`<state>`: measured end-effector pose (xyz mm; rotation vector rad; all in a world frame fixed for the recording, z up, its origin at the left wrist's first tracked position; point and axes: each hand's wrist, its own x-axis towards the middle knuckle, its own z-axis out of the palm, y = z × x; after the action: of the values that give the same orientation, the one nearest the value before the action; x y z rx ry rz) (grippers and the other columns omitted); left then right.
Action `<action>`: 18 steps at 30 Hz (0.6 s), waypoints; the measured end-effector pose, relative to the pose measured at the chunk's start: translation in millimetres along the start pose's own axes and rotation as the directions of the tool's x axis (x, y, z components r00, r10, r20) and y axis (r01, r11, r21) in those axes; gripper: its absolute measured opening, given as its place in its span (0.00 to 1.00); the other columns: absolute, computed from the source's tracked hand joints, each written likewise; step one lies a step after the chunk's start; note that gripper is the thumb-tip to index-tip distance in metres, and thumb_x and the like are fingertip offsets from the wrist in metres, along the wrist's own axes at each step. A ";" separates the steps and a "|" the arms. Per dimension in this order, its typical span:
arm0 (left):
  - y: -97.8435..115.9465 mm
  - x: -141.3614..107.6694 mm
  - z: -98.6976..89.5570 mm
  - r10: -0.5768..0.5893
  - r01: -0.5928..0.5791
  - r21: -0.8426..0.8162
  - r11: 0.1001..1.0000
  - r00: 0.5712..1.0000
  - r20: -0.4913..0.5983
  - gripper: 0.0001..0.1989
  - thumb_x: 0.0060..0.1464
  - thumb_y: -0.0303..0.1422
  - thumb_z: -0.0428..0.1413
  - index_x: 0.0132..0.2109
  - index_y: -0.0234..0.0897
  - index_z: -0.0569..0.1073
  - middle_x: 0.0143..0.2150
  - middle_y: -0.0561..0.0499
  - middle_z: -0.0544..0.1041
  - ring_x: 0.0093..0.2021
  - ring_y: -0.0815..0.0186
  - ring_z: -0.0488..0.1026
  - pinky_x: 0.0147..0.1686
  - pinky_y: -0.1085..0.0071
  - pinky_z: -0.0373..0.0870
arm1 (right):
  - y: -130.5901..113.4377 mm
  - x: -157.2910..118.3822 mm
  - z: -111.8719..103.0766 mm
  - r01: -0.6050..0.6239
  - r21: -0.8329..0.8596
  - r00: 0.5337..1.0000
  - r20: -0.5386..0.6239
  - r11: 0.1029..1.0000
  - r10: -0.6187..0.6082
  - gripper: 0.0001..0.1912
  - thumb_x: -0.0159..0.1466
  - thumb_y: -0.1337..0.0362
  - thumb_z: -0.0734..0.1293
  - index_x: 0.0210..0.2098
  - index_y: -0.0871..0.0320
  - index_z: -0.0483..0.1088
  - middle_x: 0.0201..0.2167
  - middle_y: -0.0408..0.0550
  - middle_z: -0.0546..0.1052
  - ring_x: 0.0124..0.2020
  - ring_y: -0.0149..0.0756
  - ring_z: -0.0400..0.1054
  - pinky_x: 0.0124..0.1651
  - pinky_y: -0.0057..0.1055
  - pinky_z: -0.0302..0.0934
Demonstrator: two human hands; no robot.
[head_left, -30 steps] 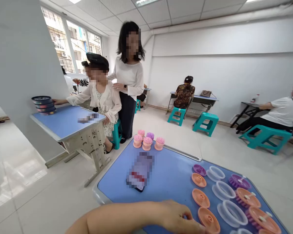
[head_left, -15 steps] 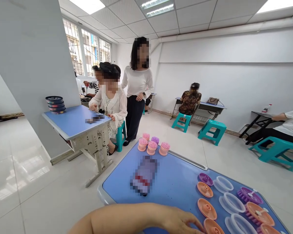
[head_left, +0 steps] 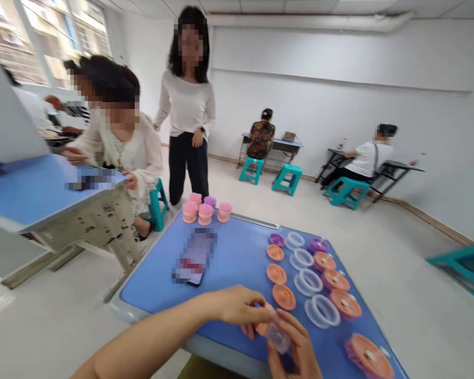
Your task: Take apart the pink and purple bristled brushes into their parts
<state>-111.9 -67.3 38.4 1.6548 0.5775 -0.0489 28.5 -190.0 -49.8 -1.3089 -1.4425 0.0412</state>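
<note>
Your right hand (head_left: 298, 345) clasps the clear piece (head_left: 278, 339) — beside it, how your left hand (head_left: 239, 307) grips I can't tell — and slack fingers could drop it.

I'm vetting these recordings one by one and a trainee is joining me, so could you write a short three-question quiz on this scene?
1. How many clear round plastic rings lie on the blue tabletop?
2. True or false: in the picture, the dark-edged rectangular phone lies left of those rings.
3. What is in the person's right hand? A: a purple plastic disc. B: a translucent plastic piece. C: a brown handbag.

Key: 1: four. 2: true. 3: B.
</note>
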 end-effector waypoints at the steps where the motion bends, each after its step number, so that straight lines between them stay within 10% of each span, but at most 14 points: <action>1: -0.3 0.3 -0.6 0.023 -0.023 0.026 0.999 1.000 0.012 0.19 0.54 0.45 0.48 0.43 0.33 0.71 0.26 0.52 0.69 0.24 0.69 0.70 0.28 0.70 0.70 | -8.6 2.5 0.2 0.001 -0.035 1.000 0.022 0.999 0.000 0.16 0.57 0.71 0.63 0.45 0.55 0.65 0.46 0.55 0.70 0.46 0.43 0.68 0.43 0.40 0.68; 6: -3.4 0.5 -6.5 0.310 -0.311 0.121 0.943 0.950 0.028 0.40 0.38 0.39 0.63 0.59 0.41 0.58 0.47 0.48 0.71 0.43 0.63 0.69 0.43 0.68 0.67 | -33.9 15.8 1.1 -0.049 -0.066 0.999 0.016 0.997 0.050 0.16 0.58 0.72 0.61 0.46 0.55 0.61 0.46 0.54 0.68 0.48 0.41 0.65 0.45 0.39 0.66; 12: 1.7 -0.8 -7.1 0.215 -0.209 0.202 0.957 0.977 -0.008 0.18 0.47 0.39 0.56 0.45 0.38 0.69 0.30 0.55 0.71 0.31 0.68 0.68 0.32 0.73 0.66 | -33.9 14.0 -0.2 -0.105 -0.042 0.994 0.038 0.994 0.107 0.17 0.58 0.74 0.59 0.46 0.55 0.59 0.46 0.54 0.66 0.48 0.40 0.64 0.45 0.38 0.66; 18: 4.2 1.6 -8.4 0.147 -0.142 -0.074 0.987 0.987 0.063 0.14 0.50 0.42 0.54 0.37 0.35 0.66 0.28 0.55 0.68 0.31 0.68 0.68 0.32 0.72 0.66 | -34.1 17.2 -1.1 -0.115 -0.108 0.993 -0.003 0.988 0.116 0.23 0.56 0.76 0.58 0.51 0.55 0.57 0.46 0.54 0.65 0.48 0.40 0.64 0.45 0.39 0.65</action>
<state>-111.3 -59.1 43.2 1.6165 0.4023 0.0204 11.1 -191.7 -15.9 -1.4805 -1.3864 0.0429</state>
